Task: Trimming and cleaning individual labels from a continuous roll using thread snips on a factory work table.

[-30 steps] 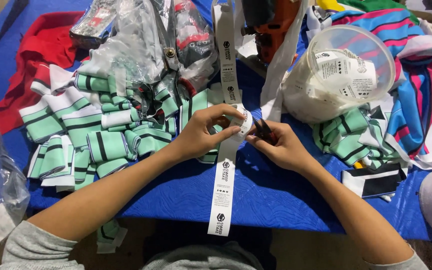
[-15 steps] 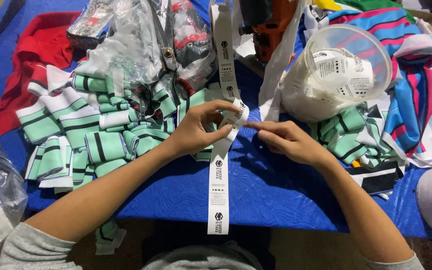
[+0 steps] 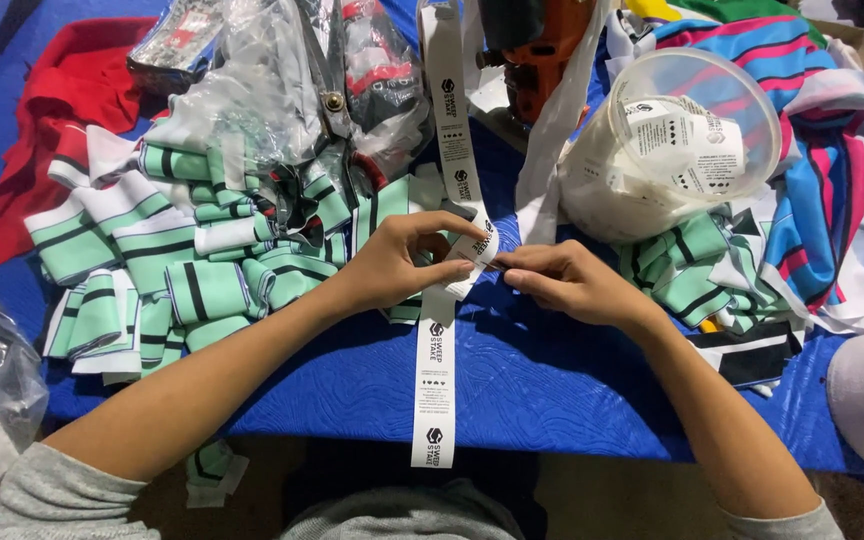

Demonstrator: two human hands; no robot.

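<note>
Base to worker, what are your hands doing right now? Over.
Left hand and right hand both pinch the long white printed label ribbon. Heap of green-and-white striped fabric pieces alongside, not blocking.

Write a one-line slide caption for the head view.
Left hand and right hand pinch a white label strip over a blue table, beside green striped cuffs.

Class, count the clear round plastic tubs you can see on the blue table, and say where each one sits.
1. The clear plastic tub lies tipped on its side, upper right of the right hand, with white labels inside. Others may be hidden under the fabric piles.
</note>
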